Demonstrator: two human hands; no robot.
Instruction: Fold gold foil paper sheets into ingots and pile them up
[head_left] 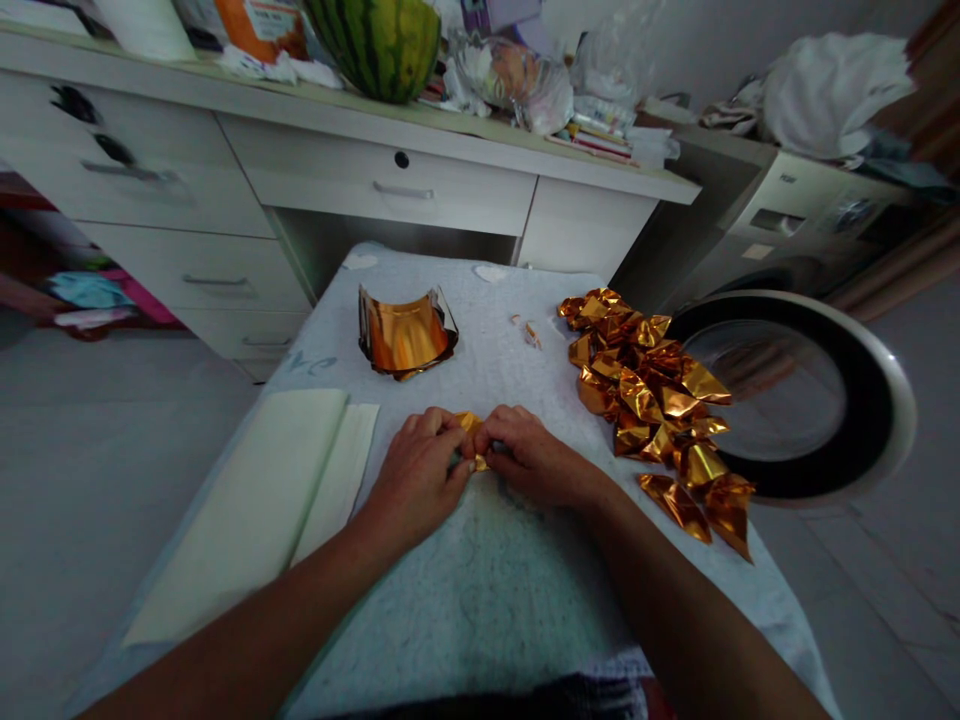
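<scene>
Between my two hands, at the middle of the cloth-covered table, is a small piece of gold foil paper [470, 422]. My left hand [429, 455] grips its left side, thumb and fingers pressed together. From the right, my right hand [529, 450] pinches the other side, its fingers curled in. Most of the foil is hidden behind the fingers. Beyond my left hand stands a curved stack of gold foil sheets [407, 338]. To the right lies a heap of folded gold foil pieces [649, 385].
A pale folded paper stack [240, 500] lies on the left of the table [480, 600]. Small scraps [529, 332] lie near the far side. Behind stands a white drawer desk [390, 185] bearing a watermelon [379, 45]. A washing machine's open round door [870, 400] borders the right edge.
</scene>
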